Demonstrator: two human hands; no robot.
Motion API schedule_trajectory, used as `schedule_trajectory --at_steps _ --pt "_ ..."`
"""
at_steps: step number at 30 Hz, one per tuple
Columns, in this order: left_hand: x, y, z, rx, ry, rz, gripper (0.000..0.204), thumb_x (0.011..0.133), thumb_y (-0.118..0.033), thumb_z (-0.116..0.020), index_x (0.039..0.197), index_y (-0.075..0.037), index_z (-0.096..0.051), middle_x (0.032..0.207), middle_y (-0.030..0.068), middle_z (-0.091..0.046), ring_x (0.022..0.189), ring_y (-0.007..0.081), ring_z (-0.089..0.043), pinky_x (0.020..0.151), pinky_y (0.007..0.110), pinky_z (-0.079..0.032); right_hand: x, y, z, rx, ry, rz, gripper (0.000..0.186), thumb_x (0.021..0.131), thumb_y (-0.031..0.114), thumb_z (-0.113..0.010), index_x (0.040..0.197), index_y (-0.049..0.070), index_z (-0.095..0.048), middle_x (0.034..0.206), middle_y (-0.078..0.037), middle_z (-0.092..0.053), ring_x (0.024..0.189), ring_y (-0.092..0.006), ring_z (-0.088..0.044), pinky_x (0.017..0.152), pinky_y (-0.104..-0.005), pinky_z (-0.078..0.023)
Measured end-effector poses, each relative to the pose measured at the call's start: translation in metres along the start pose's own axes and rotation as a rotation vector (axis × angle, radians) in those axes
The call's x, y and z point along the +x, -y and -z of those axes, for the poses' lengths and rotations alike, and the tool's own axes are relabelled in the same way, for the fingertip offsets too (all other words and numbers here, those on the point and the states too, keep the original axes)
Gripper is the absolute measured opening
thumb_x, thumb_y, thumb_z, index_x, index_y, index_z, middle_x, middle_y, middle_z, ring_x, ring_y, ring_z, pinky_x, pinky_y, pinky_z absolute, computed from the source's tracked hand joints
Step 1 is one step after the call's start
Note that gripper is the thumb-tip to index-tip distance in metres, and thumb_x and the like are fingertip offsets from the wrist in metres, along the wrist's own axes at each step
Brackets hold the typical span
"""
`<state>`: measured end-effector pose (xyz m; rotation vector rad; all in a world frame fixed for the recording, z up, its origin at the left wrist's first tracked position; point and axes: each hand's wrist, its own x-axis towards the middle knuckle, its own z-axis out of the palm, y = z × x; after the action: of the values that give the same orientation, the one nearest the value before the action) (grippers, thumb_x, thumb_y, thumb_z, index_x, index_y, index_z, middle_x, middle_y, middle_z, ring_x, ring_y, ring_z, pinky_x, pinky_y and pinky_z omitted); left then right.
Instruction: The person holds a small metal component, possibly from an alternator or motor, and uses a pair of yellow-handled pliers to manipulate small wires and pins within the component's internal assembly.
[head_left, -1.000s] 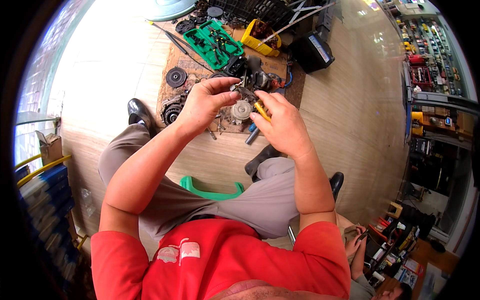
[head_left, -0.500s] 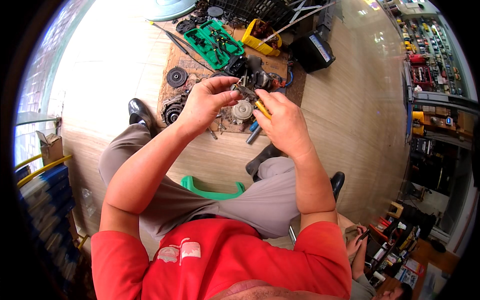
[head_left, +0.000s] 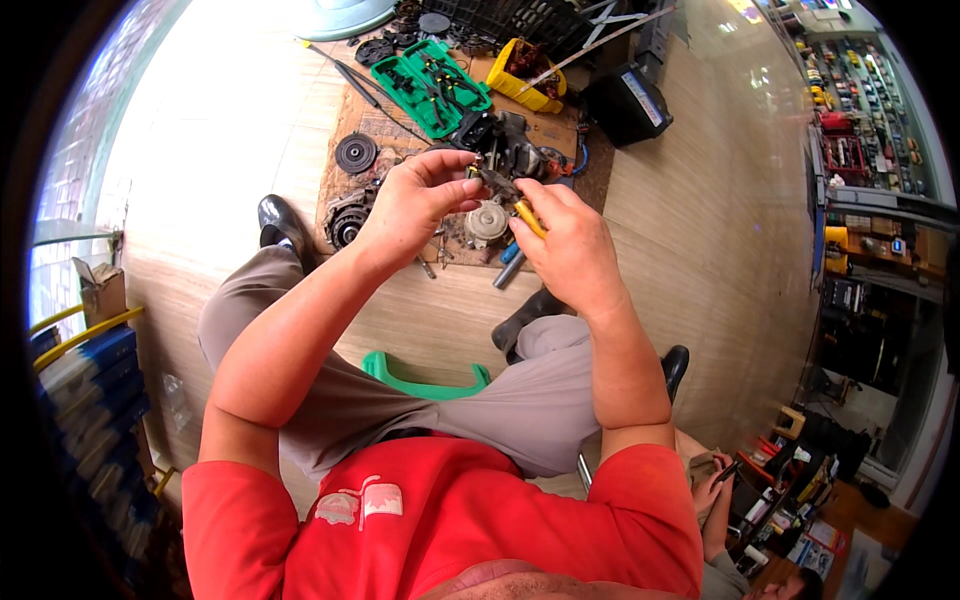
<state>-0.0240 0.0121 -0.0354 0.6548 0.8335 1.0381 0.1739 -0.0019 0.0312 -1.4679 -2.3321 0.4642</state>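
My right hand is closed round the yellow handles of a pair of pliers, whose dark jaws point toward my left hand. Between the thumb and fingertips of my left hand is a small part, too small to name, at the tips of the jaws. Below the pliers lies a round grey metal piece on a stained cardboard sheet. A blue-and-grey cylindrical tool rests under my right wrist. Left of my left hand sit a black grooved disc and a round motor-like housing.
Farther back are an open green tool case, a yellow bin with copper-coloured parts, a black battery and a black crate. A green stool is between my legs. Another person sits at lower right.
The pliers and the small part have turned slightly in my hands, with the jaws a little more in view. Both arms stay nearly in place.
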Motion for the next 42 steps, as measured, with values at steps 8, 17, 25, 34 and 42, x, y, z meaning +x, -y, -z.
schedule_trajectory --at_steps 8,17,25,34,42 --pt "0.001 0.000 0.001 -0.136 -0.032 0.026 0.028 0.092 -0.005 -0.062 0.117 0.001 -0.053 0.103 0.0101 -0.066 0.094 0.0191 -0.067 0.085 0.033 -0.055 0.000 0.001 0.000 0.008 -0.030 0.031 0.035 0.082 0.017 -0.069 0.114 0.006 -0.059 0.092 -0.013 -0.061 0.082 -0.0340 -0.063 0.071 -0.0427 -0.052" --pt "0.002 -0.008 0.004 -0.320 -0.035 0.009 0.027 0.088 -0.006 -0.067 0.108 -0.004 -0.049 0.102 0.0127 -0.067 0.092 0.0211 -0.067 0.085 0.036 -0.056 -0.001 0.003 -0.001 0.018 -0.022 0.051 0.037 0.081 0.017 -0.070 0.115 0.007 -0.059 0.091 -0.012 -0.060 0.081 -0.0340 -0.063 0.070 -0.0426 -0.051" --pt "0.001 -0.011 0.003 -0.247 -0.095 0.005 0.031 0.087 -0.008 -0.069 0.114 -0.003 -0.052 0.098 0.0087 -0.068 0.092 0.0197 -0.068 0.079 0.032 -0.055 -0.003 0.008 -0.007 0.049 0.012 0.091 0.037 0.079 0.015 -0.071 0.114 0.007 -0.059 0.090 -0.013 -0.060 0.080 -0.0342 -0.062 0.069 -0.0420 -0.051" --pt "0.004 -0.006 0.006 -0.058 -0.157 -0.039 0.026 0.084 -0.013 -0.075 0.103 -0.003 -0.060 0.089 0.0044 -0.067 0.080 0.0141 -0.066 0.072 0.026 -0.055 -0.004 0.010 -0.008 0.052 0.011 0.097 0.039 0.080 0.015 -0.071 0.116 0.007 -0.059 0.091 -0.013 -0.060 0.080 -0.0337 -0.063 0.070 -0.0416 -0.052" --pt "0.008 -0.008 0.009 0.368 -0.163 -0.208 0.027 0.076 -0.014 -0.082 0.090 -0.002 -0.061 0.077 0.0006 -0.064 0.069 0.0075 -0.057 0.062 0.023 -0.048 -0.005 0.005 0.010 0.088 -0.030 0.050 0.037 0.081 0.016 -0.070 0.116 0.007 -0.059 0.094 -0.013 -0.061 0.081 -0.0339 -0.063 0.070 -0.0413 -0.051"
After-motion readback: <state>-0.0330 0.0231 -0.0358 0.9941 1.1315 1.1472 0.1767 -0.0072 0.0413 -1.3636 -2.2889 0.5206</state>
